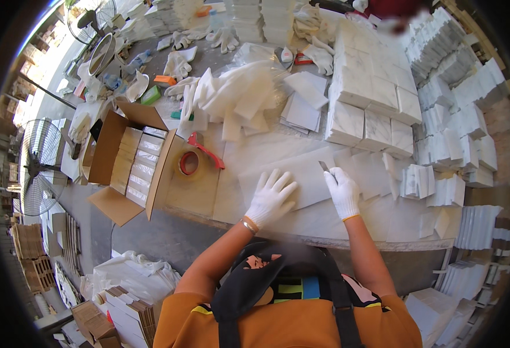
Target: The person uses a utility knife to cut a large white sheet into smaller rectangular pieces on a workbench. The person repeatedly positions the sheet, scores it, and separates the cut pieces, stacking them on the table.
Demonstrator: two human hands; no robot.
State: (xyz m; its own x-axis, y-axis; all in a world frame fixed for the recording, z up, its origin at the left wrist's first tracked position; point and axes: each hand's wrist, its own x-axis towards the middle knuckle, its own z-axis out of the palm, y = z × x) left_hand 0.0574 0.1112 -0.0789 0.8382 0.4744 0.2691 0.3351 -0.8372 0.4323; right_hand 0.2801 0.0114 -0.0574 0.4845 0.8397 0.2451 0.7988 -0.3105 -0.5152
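My left hand (271,198), in a white knitted glove, lies flat with its fingers spread on a thin white sheet (292,165). The sheet rests on the worktable near its front edge. At the sheet's right part, my gloved right hand (343,191) is closed around a small knife (323,166), its dark narrow blade pointing up and left. Whether the blade touches the sheet I cannot tell. More thin white pieces (371,172) lie just right of my right hand. Left of the sheet sits a red tape dispenser (204,149) with a roll of tape (189,163).
An open cardboard box (105,152) holding packed white tiles stands at the left. Stacked marbled tiles (362,81) rise at the back right. Behind the sheet are a heap of white foam pieces (232,93) and loose white sheets (304,110). A fan (37,167) stands far left.
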